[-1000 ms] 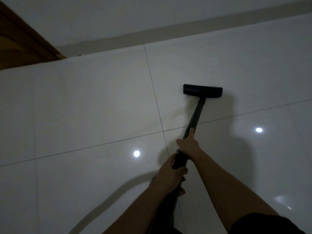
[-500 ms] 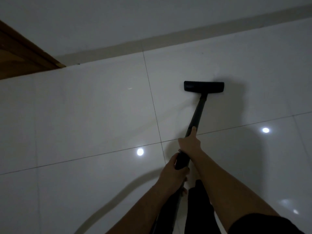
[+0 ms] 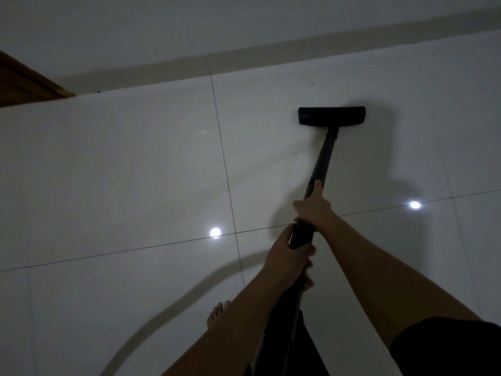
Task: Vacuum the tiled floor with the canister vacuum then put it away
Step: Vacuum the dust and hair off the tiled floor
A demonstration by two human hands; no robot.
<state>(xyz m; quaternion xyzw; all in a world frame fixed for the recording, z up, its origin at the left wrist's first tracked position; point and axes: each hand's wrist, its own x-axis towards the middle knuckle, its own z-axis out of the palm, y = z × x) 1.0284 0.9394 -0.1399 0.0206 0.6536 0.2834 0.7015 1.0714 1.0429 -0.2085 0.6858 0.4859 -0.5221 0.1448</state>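
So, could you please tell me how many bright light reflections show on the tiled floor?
2: one left of the left hand, one right of the right hand.

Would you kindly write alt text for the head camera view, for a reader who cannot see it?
Two bare hands, right hand ahead of left hand, grip a black vacuum wand whose floor head rests on glossy white tiles near the wall skirting. A bare foot shows below; the room is dim.

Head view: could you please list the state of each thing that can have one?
Black floor nozzle: flat on the glossy white tiled floor.
Dark vacuum wand: tilted, held two-handed.
Right hand: gripping the wand, further down it.
Left hand: gripping nearer the body.
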